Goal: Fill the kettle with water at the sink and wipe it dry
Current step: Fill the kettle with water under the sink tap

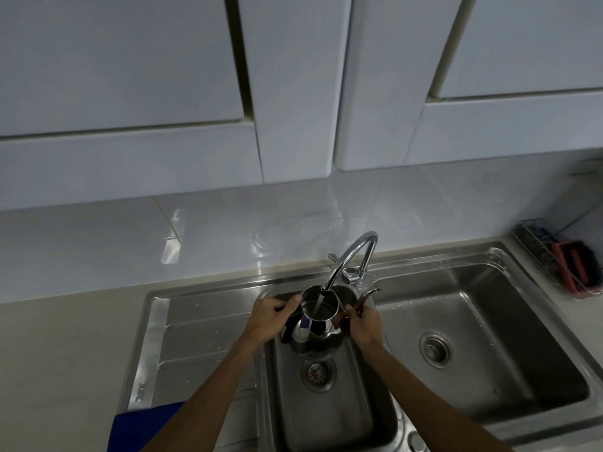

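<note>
**Kettle under the running tap**

Nearest the camera, a blue cloth [146,425] lies on the steel drainboard [202,324] at the lower left, partly under the left forearm. Both bare forearms reach forward over the small middle basin [329,419], its round strainer [318,374] showing just below the kettle. And here is the action: the stainless steel kettle [316,331] is held up over that basin, lid off, mouth open. The left hand [272,318] is wrapped around the kettle's dark handle side, thumb up at the rim. The right hand [362,324] grips the opposite side, fingers curled at the base of the curved spout [368,293]. Water [318,305] streams straight into the opening from the chrome gooseneck faucet [354,256]. To the right sits the larger basin [489,321] with 1 drain [435,349]. Far right, a wire rack [538,249] holds a red-and-dark sponge [576,267]. Beyond, a white tiled backsplash [228,230] and white cabinets [293,86].
</note>
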Motion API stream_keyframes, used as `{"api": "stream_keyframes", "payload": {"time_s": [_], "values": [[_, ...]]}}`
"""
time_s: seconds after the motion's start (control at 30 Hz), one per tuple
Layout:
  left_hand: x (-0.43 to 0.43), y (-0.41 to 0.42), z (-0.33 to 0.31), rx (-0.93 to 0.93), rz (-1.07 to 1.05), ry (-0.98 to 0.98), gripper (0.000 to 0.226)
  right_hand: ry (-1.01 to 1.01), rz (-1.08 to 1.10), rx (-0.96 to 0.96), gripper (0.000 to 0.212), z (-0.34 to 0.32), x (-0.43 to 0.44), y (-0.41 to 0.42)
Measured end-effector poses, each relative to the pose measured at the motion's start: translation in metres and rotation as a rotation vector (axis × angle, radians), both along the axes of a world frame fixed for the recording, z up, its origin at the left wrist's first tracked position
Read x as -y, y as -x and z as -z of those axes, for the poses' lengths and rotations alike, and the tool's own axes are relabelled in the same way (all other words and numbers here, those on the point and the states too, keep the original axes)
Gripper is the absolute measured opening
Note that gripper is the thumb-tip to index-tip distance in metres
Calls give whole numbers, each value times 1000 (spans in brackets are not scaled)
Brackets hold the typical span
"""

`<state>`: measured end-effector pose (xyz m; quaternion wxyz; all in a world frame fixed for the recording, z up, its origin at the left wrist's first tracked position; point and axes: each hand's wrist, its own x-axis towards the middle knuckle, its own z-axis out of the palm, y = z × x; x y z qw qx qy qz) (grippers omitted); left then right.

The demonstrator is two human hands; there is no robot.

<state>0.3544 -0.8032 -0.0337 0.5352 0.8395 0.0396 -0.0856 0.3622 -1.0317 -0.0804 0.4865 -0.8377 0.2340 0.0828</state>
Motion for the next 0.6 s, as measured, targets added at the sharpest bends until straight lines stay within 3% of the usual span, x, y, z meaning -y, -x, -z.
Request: {"api": "stream_keyframes", "payload": {"time_s": [0.2, 0.37, 0.6], "values": [[-2, 0, 7, -4, 22, 8, 55, -35, 0, 17, 23, -1, 0, 2], [-3, 0, 8, -27, 43, 9, 77, -79, 4, 7, 23, -1, 1, 4], [0, 2, 4, -10, 26, 3, 51, -90, 31, 10, 23, -2, 1, 7]]}}
